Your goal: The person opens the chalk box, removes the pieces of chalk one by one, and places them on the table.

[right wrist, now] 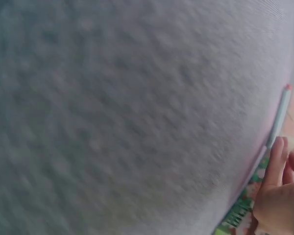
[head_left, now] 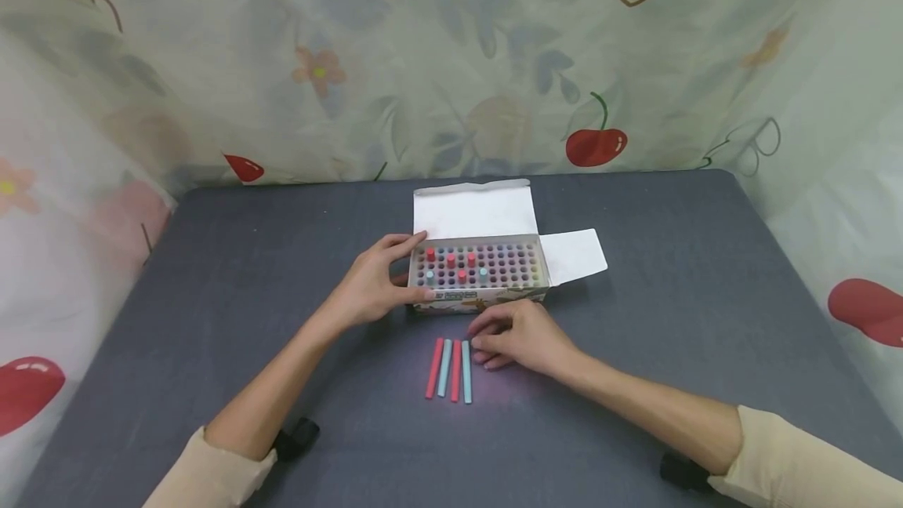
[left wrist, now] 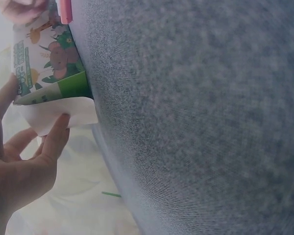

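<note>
An opened paper box (head_left: 480, 300) of coloured chalk holds a grid of round holes, with several red and light blue chalk ends standing out of it. My left hand (head_left: 370, 281) holds the box's left end, thumb on the front edge and index finger at the back corner. Below the box, red and light blue chalk sticks (head_left: 455, 371) lie side by side on the cloth. My right hand (head_left: 525, 335), fingers loosely bent, is at the upper end of the rightmost blue chalk stick (right wrist: 279, 117). Whether its fingertips touch that stick I cannot tell.
The box's white lid (head_left: 476, 210) stands raised at the back, and a side flap (head_left: 574, 255) sticks out to the right. Dark grey cloth covers the table (head_left: 282, 226). A patterned curtain (head_left: 451, 61) hangs behind and at both sides.
</note>
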`<control>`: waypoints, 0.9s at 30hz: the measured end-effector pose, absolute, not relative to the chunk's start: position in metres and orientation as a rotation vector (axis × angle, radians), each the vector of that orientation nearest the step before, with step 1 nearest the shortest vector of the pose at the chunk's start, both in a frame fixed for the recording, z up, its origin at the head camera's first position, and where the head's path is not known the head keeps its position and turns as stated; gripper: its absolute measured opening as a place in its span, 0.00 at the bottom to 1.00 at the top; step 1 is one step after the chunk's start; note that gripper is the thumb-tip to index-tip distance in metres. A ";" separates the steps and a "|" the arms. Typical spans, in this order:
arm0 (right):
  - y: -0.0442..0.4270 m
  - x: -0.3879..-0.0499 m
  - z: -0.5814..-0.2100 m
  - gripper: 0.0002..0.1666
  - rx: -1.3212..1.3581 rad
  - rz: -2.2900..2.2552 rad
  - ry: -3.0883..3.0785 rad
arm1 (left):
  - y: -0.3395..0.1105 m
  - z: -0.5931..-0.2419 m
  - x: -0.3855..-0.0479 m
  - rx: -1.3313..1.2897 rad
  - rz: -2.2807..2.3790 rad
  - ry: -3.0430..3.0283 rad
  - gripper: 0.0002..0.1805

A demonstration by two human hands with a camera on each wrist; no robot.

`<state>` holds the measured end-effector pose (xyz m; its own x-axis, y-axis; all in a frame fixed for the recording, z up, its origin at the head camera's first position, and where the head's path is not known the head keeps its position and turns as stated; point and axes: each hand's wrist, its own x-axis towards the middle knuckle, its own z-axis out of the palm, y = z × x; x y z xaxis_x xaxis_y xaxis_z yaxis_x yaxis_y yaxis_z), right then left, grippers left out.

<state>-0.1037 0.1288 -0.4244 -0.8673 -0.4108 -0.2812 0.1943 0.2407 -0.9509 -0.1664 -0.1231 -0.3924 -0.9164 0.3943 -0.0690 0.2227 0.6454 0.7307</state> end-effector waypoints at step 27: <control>0.148 -0.144 -0.371 0.09 -0.659 -1.562 2.392 | -0.124 -0.396 -0.165 0.482 1.226 2.600 0.48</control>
